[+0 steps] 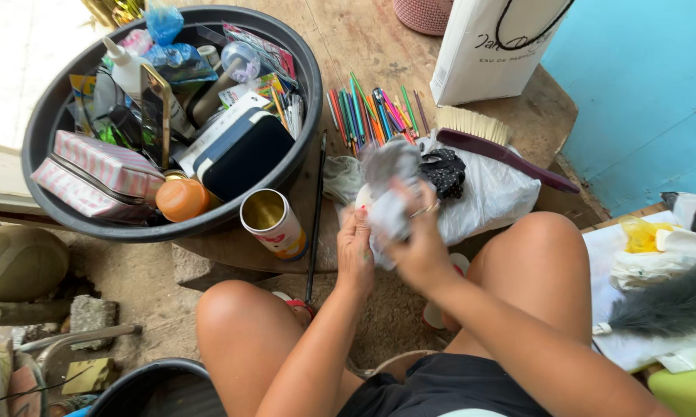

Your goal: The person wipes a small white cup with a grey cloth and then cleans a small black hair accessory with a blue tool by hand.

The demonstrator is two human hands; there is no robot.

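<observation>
One grey cloth [390, 193], held up between both hands over the knees, in front of the wooden board [379, 38]. Left hand [355, 251] pinches its lower edge; right hand [417, 232] closes round its middle, motion-blurred. Judged soft, light, limp, not fragile; best taken by bunching a fold or pinching an edge. Count: one black basin [43, 131], one open tin can [274, 224], one brush [494, 143], one white bag [494, 197], about twenty pencils [371, 112].

Bare arms and bare knees; dark black shorts [440, 386]; a thin gold ring [427, 208] on the right hand [417, 239], near its fingers.
</observation>
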